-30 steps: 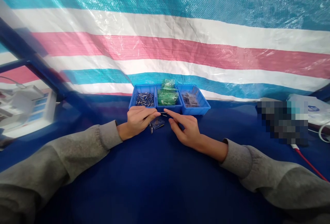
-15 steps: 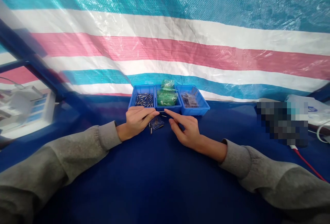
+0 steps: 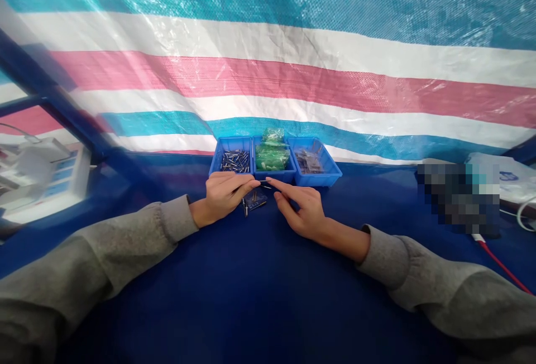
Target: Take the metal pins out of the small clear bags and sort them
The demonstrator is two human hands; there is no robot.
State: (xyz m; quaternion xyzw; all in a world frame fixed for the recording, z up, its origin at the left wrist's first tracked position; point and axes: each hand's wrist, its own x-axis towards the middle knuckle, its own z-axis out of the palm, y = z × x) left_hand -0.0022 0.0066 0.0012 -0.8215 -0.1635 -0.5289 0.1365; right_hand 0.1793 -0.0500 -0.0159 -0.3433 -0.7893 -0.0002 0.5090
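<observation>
My left hand (image 3: 226,195) is closed, thumb pressed to the fingers, in front of the blue bins; what it pinches is too small to make out. Facing it, my right hand (image 3: 302,207) has its index finger stretched out and the thumb held apart. A thin shiny piece (image 3: 265,186) shows in the narrow gap between the fingertips; I cannot tell whether either hand touches it. Just below lies a small clear bag (image 3: 257,201) with slim metal parts in or on it. A slim metal pin (image 3: 245,208) is beside the bag, near the left fingers.
Behind the hands stand three blue bins: a left bin (image 3: 214,158) of metal pins, a middle bin (image 3: 274,176) with a green plastic bag (image 3: 272,154), and a right bin (image 3: 330,168) of small clear bags. A blurred-out dark object (image 3: 458,196) with a red cable (image 3: 502,266) lies right.
Both hands stay almost where they were. The whole view has shifted very slightly; nothing was visibly picked up or let go.
</observation>
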